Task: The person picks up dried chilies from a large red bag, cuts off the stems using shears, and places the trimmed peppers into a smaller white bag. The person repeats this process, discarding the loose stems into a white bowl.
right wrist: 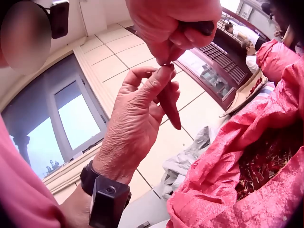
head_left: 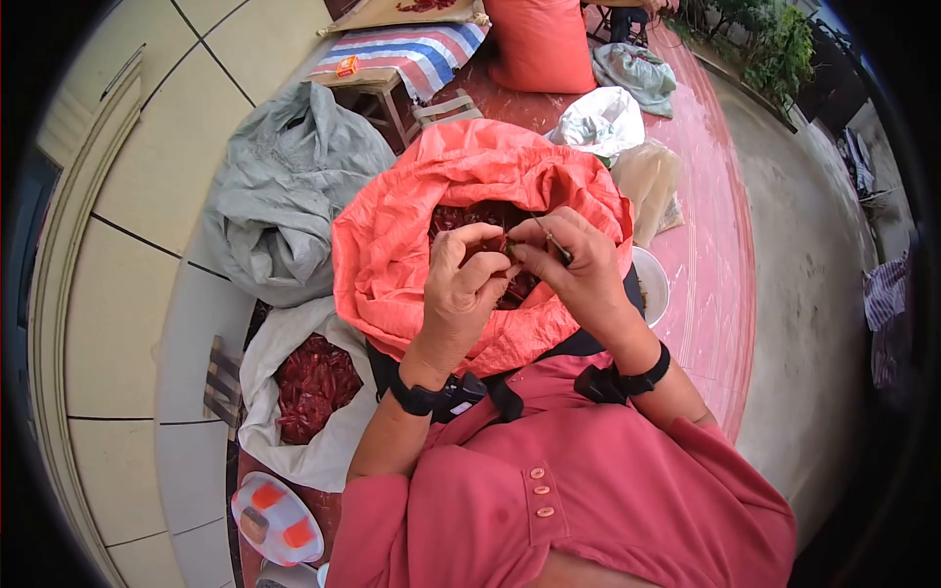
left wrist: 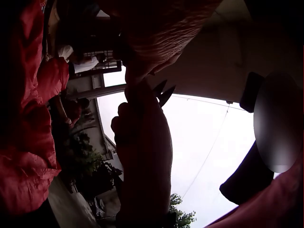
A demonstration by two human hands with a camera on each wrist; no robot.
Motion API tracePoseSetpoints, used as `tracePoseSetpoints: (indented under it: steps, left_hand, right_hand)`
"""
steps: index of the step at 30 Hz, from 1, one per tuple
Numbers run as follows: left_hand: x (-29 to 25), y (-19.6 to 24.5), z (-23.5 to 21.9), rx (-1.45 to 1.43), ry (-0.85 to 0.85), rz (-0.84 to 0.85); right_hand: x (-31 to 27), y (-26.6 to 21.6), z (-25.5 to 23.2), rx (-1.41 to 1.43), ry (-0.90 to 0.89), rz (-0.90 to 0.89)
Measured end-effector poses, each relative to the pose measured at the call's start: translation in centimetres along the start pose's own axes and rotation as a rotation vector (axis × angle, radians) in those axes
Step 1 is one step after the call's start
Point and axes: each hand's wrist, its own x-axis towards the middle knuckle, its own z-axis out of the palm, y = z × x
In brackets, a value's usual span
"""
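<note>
Chili pepper [right wrist: 170, 111] in hand above red woven sack [head_left: 377, 255], pinching its body with curled left hand [right wrist: 130, 116], gripping snips [left wrist: 165, 95] in right hand [right wrist: 178, 21] by its stem end, probably handling light, smooth, crushable, calling for gentle holding near stem

A slender dark-red pepper [right wrist: 170, 107], tapering to a narrow tip, slants downward from the left grip [right wrist: 133, 111], its upper end pinched between thumb and fingers; a dark cutting tool [left wrist: 165, 93], two pointed blades parted, sits in the right grip [right wrist: 173, 21]
</note>
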Motion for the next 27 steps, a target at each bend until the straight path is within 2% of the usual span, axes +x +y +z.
tracePoseSetpoints:
  steps: [3,5,8,11,13,14,16,18,20,22,24,27]
  left_hand:
    - [0.5,0.4,-0.6,0.023,0.0,0.03]
    - [0.2,0.2,-0.4,-0.016,0.013,0.045]
    - [-0.6,0.5,-0.2,-0.172,0.006,-0.091]
    - [-1.5,1.2,0.5,-0.419,0.065,-0.4]
    - [-1.3,1.2,0.1,-0.149,-0.053,-0.24]
    - [-1.2,1.2,-0.1,-0.015,-0.112,-0.158]
    - [-1.5,1.0,-0.3,-0.06,-0.133,-0.174]
    - [-2.0,0.3,-0.6,-0.094,-0.169,-0.184]
    - [-2.4,0.5,-0.6,-0.103,-0.189,-0.236]
    - [-2.3,0.9,-0.6,-0.198,-0.175,-0.275]
    - [-1.8,1.7,-0.7,-0.379,-0.126,-0.3]
    - [-2.2,1.2,-0.5,-0.534,-0.156,-0.544]
  right_hand:
    - [-0.3,0.4,0.1,-0.172,-0.011,-0.202]
    - [-0.5,0.7,0.4,-0.175,0.024,-0.229]
    - [-0.7,0.9,0.7,-0.125,0.044,-0.217]
    - [-0.8,0.8,1.0,-0.045,0.038,-0.18]
    - [-1.2,0.7,1.2,0.011,0.03,-0.153]
    - [-1.3,0.7,1.2,0.06,0.005,-0.104]
    - [-1.4,0.6,1.0,0.159,-0.046,-0.006]
    - [-1.4,-0.2,0.3,0.396,-0.173,0.34]
    - [-1.6,0.0,0.4,0.458,-0.198,0.395]
    - [-1.8,1.2,1.3,0.347,-0.125,0.156]
    - [-1.8,1.2,1.4,0.237,-0.093,0.036]
    - [-2.0,1.0,1.9,0.115,-0.036,-0.067]
